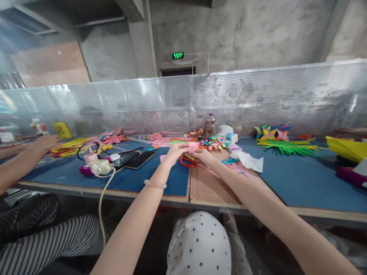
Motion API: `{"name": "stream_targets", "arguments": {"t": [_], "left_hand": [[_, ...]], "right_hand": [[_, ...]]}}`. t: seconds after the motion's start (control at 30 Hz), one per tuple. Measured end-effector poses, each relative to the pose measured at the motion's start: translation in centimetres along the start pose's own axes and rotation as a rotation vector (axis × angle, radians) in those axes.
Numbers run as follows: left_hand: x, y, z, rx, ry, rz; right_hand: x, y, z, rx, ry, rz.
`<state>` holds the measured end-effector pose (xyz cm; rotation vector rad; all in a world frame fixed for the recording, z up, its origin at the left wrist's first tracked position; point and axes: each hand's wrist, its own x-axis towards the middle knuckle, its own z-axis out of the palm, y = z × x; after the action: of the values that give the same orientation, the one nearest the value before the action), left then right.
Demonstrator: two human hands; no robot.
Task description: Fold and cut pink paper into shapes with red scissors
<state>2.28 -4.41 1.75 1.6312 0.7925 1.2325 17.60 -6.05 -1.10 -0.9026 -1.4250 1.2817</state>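
Between my two hands, above the middle of the table, is a small piece of pink paper (193, 146). My left hand (175, 152) pinches its left side, with a pale bangle on that wrist. On the right side of the paper, the fingers of my right hand (203, 156) are closed on its lower edge. Just below the paper lie red-handled scissors (188, 163), partly covered by my hands. Behind them, pink and green paper sheets (174, 142) are spread out. A multicoloured paper flower (219, 142) lies right of my right hand.
Left of me are a phone (140, 159), a power strip (99, 167) with a hanging cable, and a co-worker's arm (31, 149). A drink bottle (210, 126) stands at the back. White tissue (249, 160) and green paper strips (298, 147) lie rightward. A perforated metal panel (258, 95) borders the table.
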Motion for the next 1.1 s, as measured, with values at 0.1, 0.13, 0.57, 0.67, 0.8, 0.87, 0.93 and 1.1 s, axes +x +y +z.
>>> {"name": "stream_targets", "arguments": {"t": [0.1,0.13,0.57,0.67,0.8,0.87,0.93,1.1], "left_hand": [[0.08,-0.07,-0.03,-0.015,0.011,-0.006],[0.12,-0.1,-0.04,-0.014,0.016,-0.007],[0.42,-0.49,-0.23,0.029,0.054,-0.011],[0.45,-0.53,-0.25,0.033,0.064,-0.007],[0.33,-0.4,-0.18,0.038,0.056,-0.006],[0.21,-0.3,-0.12,0.042,0.047,-0.004],[0.12,-0.22,-0.07,0.045,0.037,0.002],[0.12,-0.11,-0.02,0.018,0.039,-0.014]], "right_hand": [[-0.13,-0.14,0.16,0.004,-0.011,-0.002],[-0.18,-0.21,0.2,0.004,-0.011,0.0],[-0.24,-0.47,0.26,0.008,-0.019,0.009],[-0.07,-0.33,0.18,-0.01,-0.011,0.014],[0.26,0.02,0.0,-0.028,-0.028,0.001],[0.41,0.19,-0.08,-0.053,-0.027,0.008],[0.45,0.22,-0.11,-0.081,-0.022,0.011],[-0.06,-0.31,0.1,-0.1,-0.024,0.003]]}}
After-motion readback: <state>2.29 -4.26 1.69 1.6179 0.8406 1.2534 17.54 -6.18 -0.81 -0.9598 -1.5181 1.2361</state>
